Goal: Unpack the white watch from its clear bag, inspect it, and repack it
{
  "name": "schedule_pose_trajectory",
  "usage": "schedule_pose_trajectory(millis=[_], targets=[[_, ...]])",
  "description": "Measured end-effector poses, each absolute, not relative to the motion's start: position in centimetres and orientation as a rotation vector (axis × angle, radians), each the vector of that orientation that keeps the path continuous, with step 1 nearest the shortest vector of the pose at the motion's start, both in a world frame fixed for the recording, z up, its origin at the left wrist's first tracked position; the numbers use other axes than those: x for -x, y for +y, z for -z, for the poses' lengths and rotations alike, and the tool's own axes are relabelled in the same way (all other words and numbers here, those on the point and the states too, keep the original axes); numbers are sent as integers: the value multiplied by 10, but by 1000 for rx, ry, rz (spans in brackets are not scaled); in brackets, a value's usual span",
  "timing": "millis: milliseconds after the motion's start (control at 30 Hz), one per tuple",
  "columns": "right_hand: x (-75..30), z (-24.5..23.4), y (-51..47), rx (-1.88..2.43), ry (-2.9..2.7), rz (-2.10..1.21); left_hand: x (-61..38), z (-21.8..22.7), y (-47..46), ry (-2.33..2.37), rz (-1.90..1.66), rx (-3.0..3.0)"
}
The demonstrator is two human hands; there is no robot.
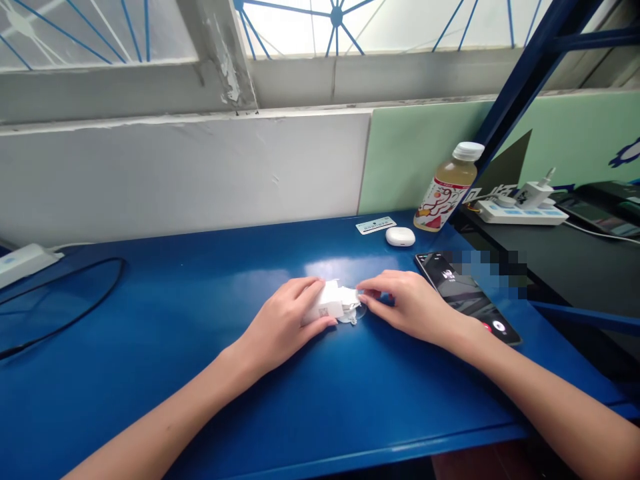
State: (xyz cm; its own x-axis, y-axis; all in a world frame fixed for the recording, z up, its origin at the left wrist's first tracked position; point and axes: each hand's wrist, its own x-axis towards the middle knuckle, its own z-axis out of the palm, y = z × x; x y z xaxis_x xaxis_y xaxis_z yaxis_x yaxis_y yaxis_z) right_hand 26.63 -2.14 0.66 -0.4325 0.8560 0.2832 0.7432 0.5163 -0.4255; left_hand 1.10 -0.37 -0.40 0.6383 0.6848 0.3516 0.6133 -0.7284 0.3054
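Note:
My left hand (287,313) is wrapped round a small white box (325,303) just above the blue desk. The fingers lie along its far side and the thumb along the near side. From the box's right end sticks a smaller white piece (351,297), perhaps an insert or flap. My right hand (403,297) is closed, with thumb and fingertips at that white piece. Under and beside it shows some clear, shiny plastic (354,315), partly covered by the box. What exactly the right fingertips pinch is too small to make out fully.
Right of the hands, a phone (470,300) with its screen lit lies on the desk (200,413). Behind are a white earbud case (400,237), a card (376,225) and a drink bottle (445,190). A power strip (523,212) stands far right; a black cable (75,327) loops at left.

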Motion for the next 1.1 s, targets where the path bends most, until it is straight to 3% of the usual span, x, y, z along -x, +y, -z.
schedule_pose_trajectory(millis=[467,733,933,1100], targets=[[-253,-2,-34,1096,-2372,-526,-14,10,-4,1041,-658,-2770],[-258,-5,-30,1092,-2453,-484,-14,8,-10,1080,-300,-2851],[-268,-10,-21,1337,-2203,-243,-13,0,-16,1111,-49,-2807],[-263,-8,-25,1260,-2185,-417,-13,-2,-18,1117,7,-2763]])
